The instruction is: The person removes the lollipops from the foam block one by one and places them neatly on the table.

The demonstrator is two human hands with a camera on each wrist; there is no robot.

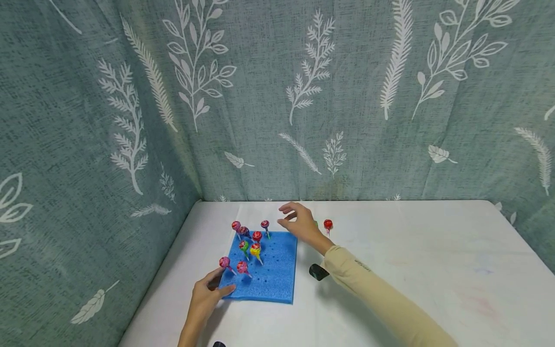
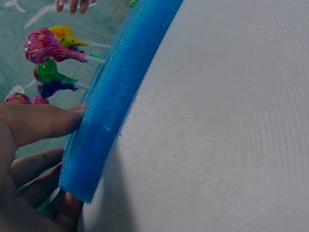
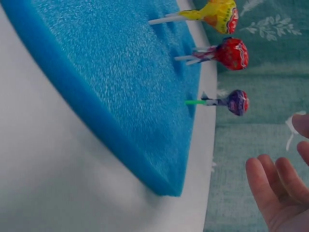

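The blue foam [image 1: 277,270], gripped by the left hand [image 1: 204,293], was planted with eight lollipops [image 1: 256,249]; a red lollipop [image 1: 328,224] was left outside, the right hand [image 1: 302,224] being empty.

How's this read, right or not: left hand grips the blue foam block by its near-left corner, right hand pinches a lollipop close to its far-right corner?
Not quite: the right hand pinches nothing. The head view shows it empty, thumb apart from the fingers, close to that far-right corner. The left hand does grip the blue foam block by its near-left corner.
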